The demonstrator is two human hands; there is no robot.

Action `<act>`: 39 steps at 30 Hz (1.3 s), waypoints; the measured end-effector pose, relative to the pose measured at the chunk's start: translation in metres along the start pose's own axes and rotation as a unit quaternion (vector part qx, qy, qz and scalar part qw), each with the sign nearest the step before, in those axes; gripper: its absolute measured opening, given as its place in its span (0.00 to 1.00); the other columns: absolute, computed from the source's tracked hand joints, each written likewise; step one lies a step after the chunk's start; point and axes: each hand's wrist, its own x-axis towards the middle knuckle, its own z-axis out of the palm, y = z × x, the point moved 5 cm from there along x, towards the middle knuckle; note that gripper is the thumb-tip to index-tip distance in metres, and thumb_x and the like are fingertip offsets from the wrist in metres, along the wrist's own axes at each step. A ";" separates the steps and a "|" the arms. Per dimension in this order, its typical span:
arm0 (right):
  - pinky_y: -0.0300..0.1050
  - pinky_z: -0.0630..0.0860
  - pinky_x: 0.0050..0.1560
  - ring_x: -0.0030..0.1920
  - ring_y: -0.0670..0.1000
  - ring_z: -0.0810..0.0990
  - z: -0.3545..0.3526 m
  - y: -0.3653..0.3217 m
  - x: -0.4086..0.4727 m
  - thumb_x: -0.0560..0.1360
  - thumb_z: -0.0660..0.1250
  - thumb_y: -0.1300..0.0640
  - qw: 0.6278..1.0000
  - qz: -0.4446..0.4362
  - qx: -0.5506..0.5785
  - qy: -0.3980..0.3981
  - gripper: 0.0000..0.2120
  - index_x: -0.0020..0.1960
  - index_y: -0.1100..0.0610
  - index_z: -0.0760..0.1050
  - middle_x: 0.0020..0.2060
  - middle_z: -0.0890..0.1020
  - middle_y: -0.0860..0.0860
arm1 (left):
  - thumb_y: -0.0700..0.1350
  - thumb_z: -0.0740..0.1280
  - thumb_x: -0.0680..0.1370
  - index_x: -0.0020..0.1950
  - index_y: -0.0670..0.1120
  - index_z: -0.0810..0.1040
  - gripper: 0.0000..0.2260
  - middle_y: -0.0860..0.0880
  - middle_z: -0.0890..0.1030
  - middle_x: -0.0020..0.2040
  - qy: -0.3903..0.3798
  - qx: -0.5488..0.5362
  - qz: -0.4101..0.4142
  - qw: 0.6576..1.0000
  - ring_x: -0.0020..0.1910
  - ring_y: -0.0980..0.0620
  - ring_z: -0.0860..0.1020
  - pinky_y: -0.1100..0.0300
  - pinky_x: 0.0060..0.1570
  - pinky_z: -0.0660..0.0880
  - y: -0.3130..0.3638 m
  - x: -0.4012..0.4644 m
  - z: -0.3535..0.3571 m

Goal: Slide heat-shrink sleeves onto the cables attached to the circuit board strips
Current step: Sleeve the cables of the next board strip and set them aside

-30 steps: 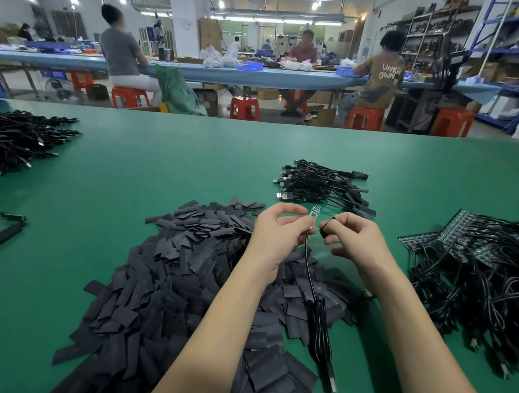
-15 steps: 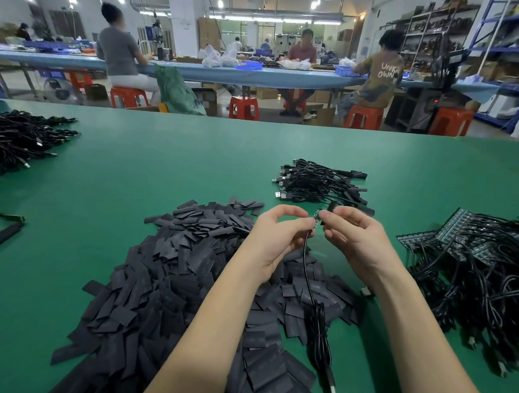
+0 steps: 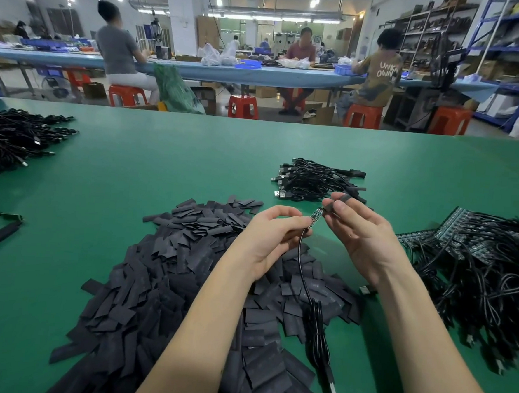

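My left hand (image 3: 272,238) pinches a small circuit board strip (image 3: 315,217) at its lower end, where a black cable (image 3: 303,278) leaves it. The cable hangs down to a coiled bundle with a USB plug (image 3: 331,389) lying on the mat. My right hand (image 3: 361,230) pinches a black heat-shrink sleeve (image 3: 335,202) between thumb and fingers, its mouth just at the strip's upper tip. A large heap of flat black sleeves (image 3: 168,282) lies under and left of my arms.
A pile of strips with cables (image 3: 485,264) lies at the right. A smaller bundle of black cables (image 3: 317,181) sits beyond my hands, another cable heap (image 3: 15,139) at far left. The green table (image 3: 150,165) stretches ahead; people sit at a far bench.
My right hand drew back a little and lifted the sleeve up to the strip's tip. The strip now shows more between the two hands. The left hand stayed nearly still.
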 end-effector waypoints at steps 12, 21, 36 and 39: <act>0.37 0.80 0.50 0.50 0.49 0.86 0.007 0.001 -0.001 0.68 0.74 0.62 0.999 -0.026 -0.023 -0.028 0.09 0.49 0.58 0.85 0.49 0.87 0.56 | 0.34 0.71 0.77 0.46 0.44 0.76 0.07 0.49 0.84 0.36 -0.022 0.011 -0.005 1.000 0.35 0.55 0.83 0.67 0.36 0.75 0.003 -0.002 -0.003; 0.37 0.80 0.49 0.50 0.48 0.86 0.010 0.002 -0.009 0.69 0.73 0.62 0.994 0.035 -0.058 -0.085 0.09 0.48 0.57 0.87 0.50 0.87 0.57 | 0.33 0.70 0.77 0.47 0.44 0.76 0.07 0.47 0.83 0.38 -0.072 0.044 -0.018 0.996 0.35 0.53 0.82 0.65 0.36 0.77 0.011 -0.012 -0.013; 0.42 0.81 0.51 0.49 0.50 0.85 0.021 0.004 -0.014 0.70 0.73 0.62 0.983 0.026 -0.110 -0.146 0.09 0.50 0.56 0.84 0.52 0.86 0.58 | 0.31 0.69 0.77 0.46 0.44 0.74 0.08 0.44 0.83 0.41 -0.081 0.038 0.003 0.996 0.37 0.51 0.82 0.65 0.40 0.79 0.014 -0.014 -0.018; 0.41 0.81 0.49 0.46 0.51 0.84 0.023 0.007 -0.014 0.68 0.74 0.61 0.979 0.039 -0.139 -0.146 0.11 0.51 0.59 0.82 0.51 0.86 0.60 | 0.32 0.70 0.77 0.47 0.43 0.75 0.08 0.44 0.83 0.39 -0.069 0.070 0.004 0.995 0.37 0.50 0.81 0.64 0.40 0.79 0.013 -0.013 -0.022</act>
